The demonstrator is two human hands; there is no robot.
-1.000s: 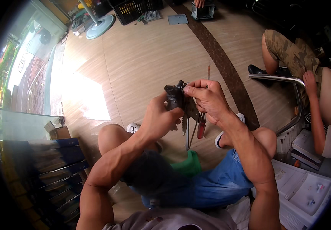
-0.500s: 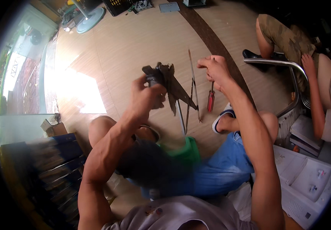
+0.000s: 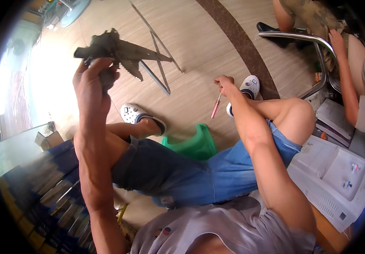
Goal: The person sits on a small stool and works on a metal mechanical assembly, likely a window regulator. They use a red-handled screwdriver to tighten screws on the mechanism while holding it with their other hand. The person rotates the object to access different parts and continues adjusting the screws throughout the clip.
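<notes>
My left hand (image 3: pixel 90 80) is raised at the left, its fingers wrapped round the dark body of a window regulator (image 3: pixel 138 51). The regulator has a toothed metal plate, a long tapering arm and thin crossed bars reaching out to the right. My right hand (image 3: pixel 225 84) is closed above my right shoe, away from the regulator. It grips a screwdriver (image 3: pixel 215 111) by the shaft, with the pinkish-red handle hanging down. The screwdriver's tip is hidden in the fingers.
A green plastic stool (image 3: pixel 197 144) stands between my legs. On the right are a chrome chair frame (image 3: pixel 292 37), a seated person's arm (image 3: pixel 346 80) and a white water dispenser panel (image 3: pixel 334 178). Stacked dark boxes (image 3: pixel 51 186) line the left, and a fan base (image 3: pixel 74 12) stands beyond.
My left hand has swung the regulator left and away from me. My right hand has dropped slightly lower, still with the screwdriver. The view has shifted too.
</notes>
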